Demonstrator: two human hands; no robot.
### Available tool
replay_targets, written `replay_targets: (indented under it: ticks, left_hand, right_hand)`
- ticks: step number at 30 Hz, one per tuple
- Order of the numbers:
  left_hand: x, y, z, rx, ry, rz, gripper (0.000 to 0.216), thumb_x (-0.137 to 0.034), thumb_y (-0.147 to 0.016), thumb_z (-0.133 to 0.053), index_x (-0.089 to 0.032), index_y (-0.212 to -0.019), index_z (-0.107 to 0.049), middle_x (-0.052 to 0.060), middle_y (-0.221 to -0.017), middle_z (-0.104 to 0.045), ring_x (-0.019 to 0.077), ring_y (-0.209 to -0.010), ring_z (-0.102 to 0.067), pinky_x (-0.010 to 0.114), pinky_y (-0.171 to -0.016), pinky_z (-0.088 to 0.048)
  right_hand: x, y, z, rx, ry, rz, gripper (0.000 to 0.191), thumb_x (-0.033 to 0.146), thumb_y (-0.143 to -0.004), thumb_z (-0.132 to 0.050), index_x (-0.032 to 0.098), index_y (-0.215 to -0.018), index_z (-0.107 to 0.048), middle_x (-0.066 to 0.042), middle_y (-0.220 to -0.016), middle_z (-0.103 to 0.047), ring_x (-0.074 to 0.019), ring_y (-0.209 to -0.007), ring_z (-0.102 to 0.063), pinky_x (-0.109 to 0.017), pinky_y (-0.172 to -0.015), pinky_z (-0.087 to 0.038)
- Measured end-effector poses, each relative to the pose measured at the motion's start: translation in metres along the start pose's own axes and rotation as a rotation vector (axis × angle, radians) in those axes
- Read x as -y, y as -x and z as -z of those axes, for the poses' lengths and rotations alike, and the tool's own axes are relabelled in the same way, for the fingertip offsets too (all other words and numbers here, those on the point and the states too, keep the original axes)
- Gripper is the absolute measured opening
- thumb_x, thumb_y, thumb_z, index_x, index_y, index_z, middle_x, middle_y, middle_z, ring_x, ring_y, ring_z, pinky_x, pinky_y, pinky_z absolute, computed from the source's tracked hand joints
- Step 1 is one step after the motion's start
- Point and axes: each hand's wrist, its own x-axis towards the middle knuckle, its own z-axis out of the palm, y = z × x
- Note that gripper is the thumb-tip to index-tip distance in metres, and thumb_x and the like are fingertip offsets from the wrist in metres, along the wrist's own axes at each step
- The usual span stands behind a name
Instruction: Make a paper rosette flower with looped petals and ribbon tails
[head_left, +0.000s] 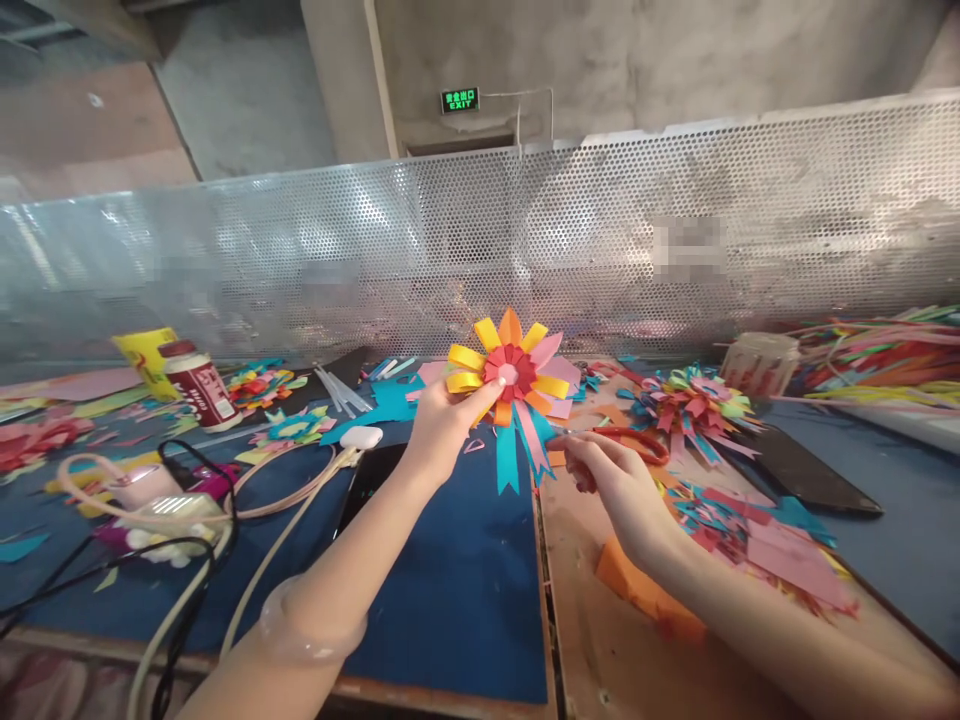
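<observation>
My left hand (pixel 444 420) is raised above the table and pinches a paper flower (pixel 511 375) with yellow, orange and pink petals, a red pleated centre and blue ribbon tails hanging down. My right hand (pixel 615 480) is closed on red-handled scissors (pixel 634 440), whose tip points left at the flower's ribbon tails. A clear bangle sits on my left forearm.
A red bottle (pixel 199 383) and yellow cup (pixel 145 355) stand far left. Cables and a glue gun (pixel 161 500) lie at left. Another paper flower (pixel 686 400), paper scraps (pixel 750 530), a black phone (pixel 802 470) and a perforated metal screen (pixel 600 240) surround the blue mat (pixel 450 580).
</observation>
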Motion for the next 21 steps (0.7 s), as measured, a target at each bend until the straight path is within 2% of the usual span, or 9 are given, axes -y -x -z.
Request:
replay_targets:
  ticks: [5, 10, 14, 16, 18, 21]
  left_hand:
    - [-0.004, -0.007, 0.011, 0.058, -0.077, 0.155, 0.030, -0.031, -0.070, -0.070, -0.015, -0.094, -0.062, 0.004, -0.087, -0.065, 0.0113, -0.068, -0.060, 0.021, -0.057, -0.046]
    - [-0.004, -0.008, 0.029, 0.109, -0.206, 0.348, 0.034, -0.030, -0.066, -0.073, -0.016, -0.094, -0.061, 0.005, -0.088, -0.066, 0.0127, -0.067, -0.061, 0.021, -0.054, -0.046]
    - [0.002, -0.004, 0.045, 0.175, -0.267, 0.368, 0.036, -0.026, -0.064, -0.074, -0.015, -0.096, -0.060, 0.006, -0.086, -0.067, 0.0109, -0.060, -0.059, 0.021, -0.051, -0.044]
    - [0.004, -0.001, 0.048, 0.170, -0.270, 0.366, 0.039, -0.025, -0.065, -0.074, -0.016, -0.099, -0.059, 0.006, -0.091, -0.067, 0.0115, -0.064, -0.061, 0.020, -0.052, -0.045]
    - [0.003, 0.001, 0.047, 0.151, -0.262, 0.374, 0.038, -0.027, -0.066, -0.073, -0.017, -0.101, -0.059, 0.007, -0.095, -0.067, 0.0123, -0.069, -0.062, 0.020, -0.055, -0.046]
    - [0.000, 0.003, 0.041, 0.130, -0.234, 0.366, 0.036, -0.032, -0.069, -0.071, -0.017, -0.100, -0.060, 0.006, -0.095, -0.066, 0.0128, -0.073, -0.063, 0.021, -0.058, -0.047]
  right_hand:
    - [-0.004, -0.011, 0.008, -0.020, 0.286, 0.134, 0.028, 0.042, -0.081, -0.050, 0.017, -0.075, -0.060, 0.000, -0.067, -0.055, -0.0145, -0.062, -0.047, -0.026, -0.057, -0.036]
    - [-0.012, -0.019, 0.012, 0.123, 0.555, 0.254, 0.033, 0.043, -0.086, -0.042, 0.018, -0.069, -0.055, 0.000, -0.061, -0.055, -0.0143, -0.056, -0.049, -0.025, -0.054, -0.037]
    - [-0.013, -0.018, 0.010, 0.191, 0.640, 0.312, 0.041, 0.040, -0.088, -0.040, 0.018, -0.056, -0.055, 0.000, -0.053, -0.051, -0.0145, -0.053, -0.046, -0.027, -0.054, -0.034]
    - [-0.012, -0.013, 0.006, 0.264, 0.648, 0.343, 0.035, 0.041, -0.085, -0.049, 0.018, -0.061, -0.061, -0.001, -0.058, -0.055, -0.0140, -0.056, -0.047, -0.026, -0.056, -0.034]
    - [-0.009, -0.005, -0.002, 0.397, 0.617, 0.329, 0.030, 0.046, -0.081, -0.057, 0.018, -0.075, -0.068, -0.001, -0.064, -0.059, -0.0131, -0.057, -0.048, -0.025, -0.055, -0.035]
    - [-0.002, 0.010, -0.017, 0.543, 0.560, 0.258, 0.038, 0.053, -0.074, -0.063, 0.018, -0.085, -0.070, 0.000, -0.065, -0.059, -0.0122, -0.057, -0.047, -0.024, -0.053, -0.035]
